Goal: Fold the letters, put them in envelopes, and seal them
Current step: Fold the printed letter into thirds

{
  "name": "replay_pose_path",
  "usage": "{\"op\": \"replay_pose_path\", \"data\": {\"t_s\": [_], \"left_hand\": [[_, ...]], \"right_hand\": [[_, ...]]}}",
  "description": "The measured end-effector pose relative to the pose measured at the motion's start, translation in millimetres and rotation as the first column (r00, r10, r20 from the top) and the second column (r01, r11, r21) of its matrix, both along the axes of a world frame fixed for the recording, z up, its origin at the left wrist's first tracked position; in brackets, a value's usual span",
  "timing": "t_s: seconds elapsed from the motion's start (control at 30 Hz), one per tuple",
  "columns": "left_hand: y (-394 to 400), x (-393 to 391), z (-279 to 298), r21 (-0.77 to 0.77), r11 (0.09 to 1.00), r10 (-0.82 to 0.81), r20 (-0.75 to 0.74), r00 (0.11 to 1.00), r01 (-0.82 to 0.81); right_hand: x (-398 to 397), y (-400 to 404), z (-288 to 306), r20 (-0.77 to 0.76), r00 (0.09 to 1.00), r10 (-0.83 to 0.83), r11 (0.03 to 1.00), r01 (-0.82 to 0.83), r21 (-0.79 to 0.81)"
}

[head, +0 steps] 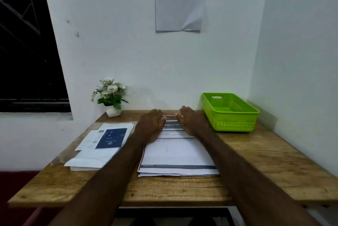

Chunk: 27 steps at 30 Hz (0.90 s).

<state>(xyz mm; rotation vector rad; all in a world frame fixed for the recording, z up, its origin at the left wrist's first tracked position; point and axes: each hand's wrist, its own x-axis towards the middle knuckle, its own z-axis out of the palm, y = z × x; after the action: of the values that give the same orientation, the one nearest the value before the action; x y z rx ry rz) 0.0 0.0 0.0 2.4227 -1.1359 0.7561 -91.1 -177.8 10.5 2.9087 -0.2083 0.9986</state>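
Two hands reach to frame centre over the stack of letters [178, 154] lying flat on the desk [256, 161]: left hand [152, 124] and right hand [190, 121] sit at the stack's far edge, each grip apart with fingers straight, holding nothing; actual contact with the paper can't be told. A pile of envelopes and papers [98, 147] lies centre-left, a small item [169, 116] just beyond the fingertips is too small to identify, green basket [230, 114] centre-right, flower pot [111, 95] left of centre against the wall, printed sheet [178, 0] on the wall at top.
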Motion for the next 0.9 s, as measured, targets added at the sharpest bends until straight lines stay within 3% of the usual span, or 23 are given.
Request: {"op": "replay_pose_path", "data": {"t_s": [0.13,0.27,0.63,0.8,0.9], "left_hand": [[7,-9,2,0.074,0.997,0.028,-0.251,0.968,-0.01],[8,-5,-3,0.166,0.985,0.008,-0.352,0.936,0.054],[8,-4,-4,0.116,0.993,0.018,-0.36,0.933,0.025],[18,4,6,-0.082,0.98,0.161,-0.231,0.96,-0.184],[19,5,5,-0.074,0.941,0.297,-0.285,0.911,-0.33]], "right_hand": [[-3,-3,-18,-0.235,0.972,-0.001,0.988,0.037,0.15],[-1,-9,-24,-0.363,0.932,-0.005,0.96,0.106,0.259],[0,-6,-26,-0.427,0.904,-0.02,0.969,0.123,0.216],[0,-8,-17,-0.456,0.89,-0.009,0.965,0.127,0.229],[3,-11,-5,-0.487,0.873,0.011,0.965,0.119,0.235]]}}
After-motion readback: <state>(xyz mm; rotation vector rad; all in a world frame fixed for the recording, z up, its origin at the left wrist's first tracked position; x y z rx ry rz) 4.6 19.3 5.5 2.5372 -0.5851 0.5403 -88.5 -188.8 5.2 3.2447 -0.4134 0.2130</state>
